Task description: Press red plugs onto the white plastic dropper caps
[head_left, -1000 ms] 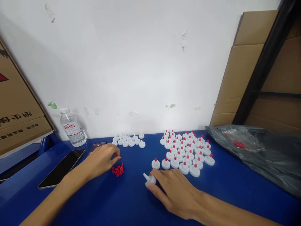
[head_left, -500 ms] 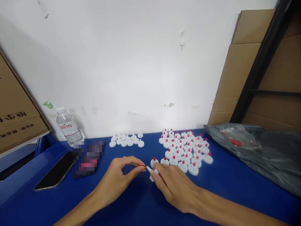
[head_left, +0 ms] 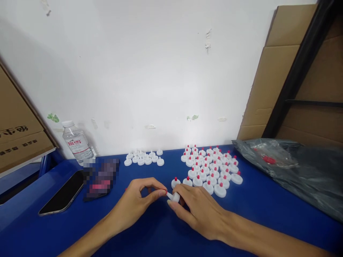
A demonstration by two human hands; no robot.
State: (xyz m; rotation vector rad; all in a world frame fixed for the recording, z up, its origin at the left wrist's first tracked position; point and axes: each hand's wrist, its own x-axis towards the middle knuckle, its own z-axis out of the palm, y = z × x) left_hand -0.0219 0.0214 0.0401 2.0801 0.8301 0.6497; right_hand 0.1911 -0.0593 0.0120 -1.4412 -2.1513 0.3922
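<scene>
Left hand [head_left: 134, 201] moves from the loose red caps [head_left: 126, 189], now nearly all hidden behind it, and pinches one red cap [head_left: 164, 191] at the nozzle tip of the white lid [head_left: 176, 197]. Right hand [head_left: 199, 207] shifts its thumb below the nozzle. Dark pixelated item [head_left: 103, 178] is uncovered.

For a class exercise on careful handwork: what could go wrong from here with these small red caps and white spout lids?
The red cap, pinched and mostly hidden in the left hand, might slip or sit crooked on the white spout lid. The right hand appears close to the nearest red-capped lids and could knock one over.
</scene>
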